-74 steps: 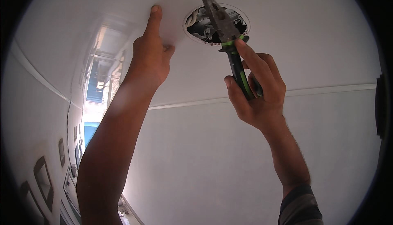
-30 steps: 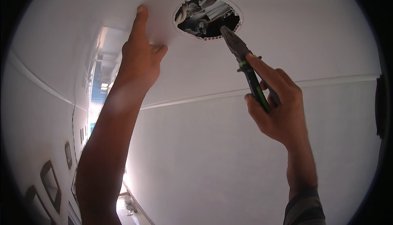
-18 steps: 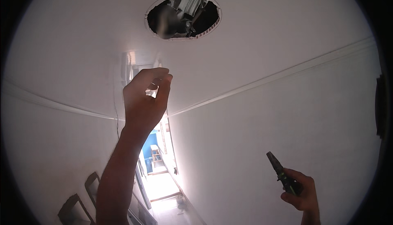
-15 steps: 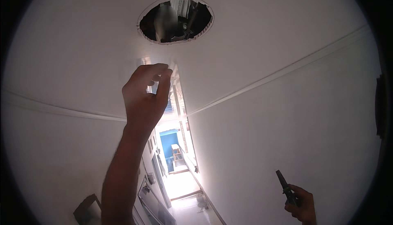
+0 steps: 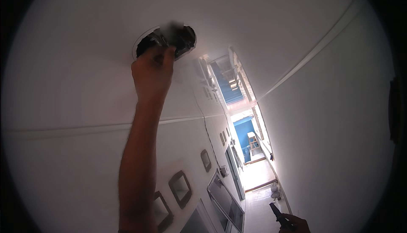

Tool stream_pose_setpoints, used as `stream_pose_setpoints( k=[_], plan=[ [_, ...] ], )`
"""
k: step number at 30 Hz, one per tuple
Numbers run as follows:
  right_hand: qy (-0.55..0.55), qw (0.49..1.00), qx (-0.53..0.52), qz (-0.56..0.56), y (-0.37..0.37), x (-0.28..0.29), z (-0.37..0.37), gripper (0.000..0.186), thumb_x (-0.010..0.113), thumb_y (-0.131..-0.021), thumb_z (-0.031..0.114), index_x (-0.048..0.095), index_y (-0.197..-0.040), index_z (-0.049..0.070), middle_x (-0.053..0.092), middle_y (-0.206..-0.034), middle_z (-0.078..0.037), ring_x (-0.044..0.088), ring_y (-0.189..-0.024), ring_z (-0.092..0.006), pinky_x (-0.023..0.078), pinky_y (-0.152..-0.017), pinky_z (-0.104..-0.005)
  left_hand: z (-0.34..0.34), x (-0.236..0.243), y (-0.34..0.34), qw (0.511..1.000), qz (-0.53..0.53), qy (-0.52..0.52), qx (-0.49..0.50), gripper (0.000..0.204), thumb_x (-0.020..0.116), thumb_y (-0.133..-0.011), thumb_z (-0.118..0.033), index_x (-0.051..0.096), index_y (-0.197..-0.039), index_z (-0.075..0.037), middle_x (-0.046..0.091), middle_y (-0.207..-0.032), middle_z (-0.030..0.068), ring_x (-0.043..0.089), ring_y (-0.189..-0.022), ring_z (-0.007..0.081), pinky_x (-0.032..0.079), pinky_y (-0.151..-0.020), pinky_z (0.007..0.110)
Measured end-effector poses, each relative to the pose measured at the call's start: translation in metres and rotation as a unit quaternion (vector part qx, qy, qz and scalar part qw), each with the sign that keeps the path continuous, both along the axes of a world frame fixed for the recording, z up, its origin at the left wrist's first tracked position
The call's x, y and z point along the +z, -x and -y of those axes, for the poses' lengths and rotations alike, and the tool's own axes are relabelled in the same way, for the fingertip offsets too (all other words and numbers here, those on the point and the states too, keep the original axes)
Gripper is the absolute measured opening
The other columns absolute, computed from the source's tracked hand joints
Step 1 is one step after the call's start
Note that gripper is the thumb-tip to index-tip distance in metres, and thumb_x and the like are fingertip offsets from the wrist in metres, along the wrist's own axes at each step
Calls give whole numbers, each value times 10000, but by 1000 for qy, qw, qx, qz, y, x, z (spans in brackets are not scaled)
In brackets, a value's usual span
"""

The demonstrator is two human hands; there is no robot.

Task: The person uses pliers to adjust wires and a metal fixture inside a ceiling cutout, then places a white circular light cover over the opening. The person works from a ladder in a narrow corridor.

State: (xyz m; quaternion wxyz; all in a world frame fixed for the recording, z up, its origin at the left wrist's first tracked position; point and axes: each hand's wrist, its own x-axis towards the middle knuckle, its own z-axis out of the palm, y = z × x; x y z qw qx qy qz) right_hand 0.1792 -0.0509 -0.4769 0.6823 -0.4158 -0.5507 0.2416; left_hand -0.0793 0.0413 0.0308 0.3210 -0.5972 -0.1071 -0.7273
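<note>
My left hand (image 5: 150,72) is raised to the round cut hole (image 5: 188,42) in the white ceiling (image 5: 97,55), its fingertips at or just inside the opening. Its fingers are curled and pinched; what they hold, if anything, is hidden against the dark, partly blurred interior of metal pieces. Low at the bottom right, my right hand (image 5: 296,226) is closed on dark pliers (image 5: 276,212), their jaws pointing up and left, well away from the hole. The hand is partly cut off by the lower edge.
White walls (image 5: 335,127) meet the ceiling along pale trim. The left wall has square recesses (image 5: 180,189), a hanging cable (image 5: 204,127) and framed panes (image 5: 224,203). Down the bright corridor are a stepladder (image 5: 253,144) and a blue wall (image 5: 241,135). A glossy strip of ceiling reflects light.
The view has swung, showing more corridor. My left hand has risen from below the hole to its opening. My right hand has dropped away from the hole with the pliers toward the lower edge.
</note>
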Motion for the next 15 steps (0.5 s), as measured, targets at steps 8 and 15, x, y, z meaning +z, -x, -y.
stream_pose_setpoints(
  k=[8,15],
  plan=[
    [63,995,73,15,-3,-13,20,512,728,-778,-45,670,-1278,45,652,-1033,30,545,-850,-57,465,-703,-242,6,19,-21,993,-20,-57,103,219,711,-905,-238,769,-949,-31,751,-893,174,732,-811,362,576,-774,424],
    [81,995,60,4,-11,-34,24,543,743,-776,-38,661,-1305,56,691,-1148,7,600,-944,-86,499,-757,-249,1,30,-13,995,-11,-24,92,227,720,-892,-230,759,-904,-7,737,-870,192,718,-771,380,570,-745,429]
  ],
)
